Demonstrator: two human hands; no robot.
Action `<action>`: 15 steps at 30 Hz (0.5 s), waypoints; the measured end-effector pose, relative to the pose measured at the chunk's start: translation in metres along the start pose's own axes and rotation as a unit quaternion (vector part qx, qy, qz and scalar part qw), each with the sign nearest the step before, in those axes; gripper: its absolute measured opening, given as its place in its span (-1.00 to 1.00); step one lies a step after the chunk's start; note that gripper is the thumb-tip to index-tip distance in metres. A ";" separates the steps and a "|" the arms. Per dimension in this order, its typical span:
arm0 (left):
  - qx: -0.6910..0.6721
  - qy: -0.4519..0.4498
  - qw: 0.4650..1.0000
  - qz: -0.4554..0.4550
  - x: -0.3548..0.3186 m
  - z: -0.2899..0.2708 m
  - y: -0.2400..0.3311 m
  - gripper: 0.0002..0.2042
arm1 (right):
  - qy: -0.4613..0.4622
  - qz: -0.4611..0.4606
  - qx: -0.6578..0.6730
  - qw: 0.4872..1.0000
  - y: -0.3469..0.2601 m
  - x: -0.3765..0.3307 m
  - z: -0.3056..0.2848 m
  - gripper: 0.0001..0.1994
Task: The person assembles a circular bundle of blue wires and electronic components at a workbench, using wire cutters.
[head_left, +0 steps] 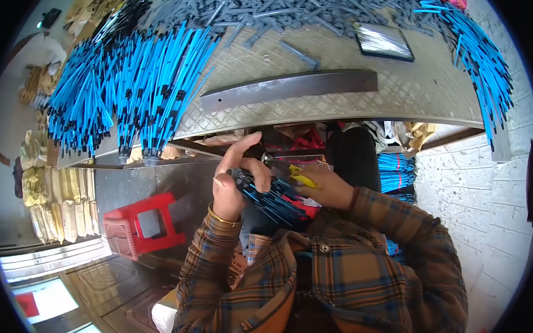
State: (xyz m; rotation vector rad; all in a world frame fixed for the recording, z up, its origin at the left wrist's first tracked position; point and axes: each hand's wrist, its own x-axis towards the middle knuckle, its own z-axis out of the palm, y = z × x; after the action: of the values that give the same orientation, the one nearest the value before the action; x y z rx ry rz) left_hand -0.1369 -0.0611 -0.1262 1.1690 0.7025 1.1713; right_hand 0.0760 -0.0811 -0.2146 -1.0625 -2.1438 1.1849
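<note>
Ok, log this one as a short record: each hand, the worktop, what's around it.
Left hand: around a bundle of blue-and-black strands, index finger extended
Right hand: holding a yellow-handled tool, exact kind unclear
Worktop: blue strands with black ends at both sides; grey pieces heaped at the far side; long grey bar near the front
Left of the person: red stool

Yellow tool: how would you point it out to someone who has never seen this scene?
Find the table, then look just below its near edge to the right hand. The yellow tool is in that hand's grip, beside the blue-black bundle. Its bright yellow colour sets it apart from that bundle.
</note>
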 end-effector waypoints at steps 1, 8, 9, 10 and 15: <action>-0.021 -0.017 1.000 0.004 -0.002 -0.002 0.001 -0.05 | -0.017 0.014 -0.016 1.000 0.000 0.003 0.007 -0.64; 0.055 0.090 0.991 0.083 -0.026 0.003 -0.007 -0.36 | -0.043 0.071 0.064 0.995 -0.004 0.012 0.022 -0.65; 0.047 0.075 0.996 0.032 -0.031 0.002 -0.007 -0.44 | -0.040 0.065 0.057 0.995 -0.006 0.013 0.020 -0.66; 0.038 0.059 0.997 -0.018 -0.035 0.001 -0.007 -0.51 | -0.041 0.065 0.058 0.995 -0.007 0.013 0.018 -0.66; -0.005 0.077 0.996 -0.053 -0.040 -0.003 -0.012 -0.69 | -0.074 0.041 0.099 0.991 -0.020 0.003 -0.017 -0.63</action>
State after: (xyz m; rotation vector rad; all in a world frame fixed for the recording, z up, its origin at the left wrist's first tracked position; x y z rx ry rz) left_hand -0.1478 -0.0974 -0.1437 1.0294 0.8642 1.1821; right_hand 0.0778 -0.0766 -0.1885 -1.0111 -2.0534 1.5236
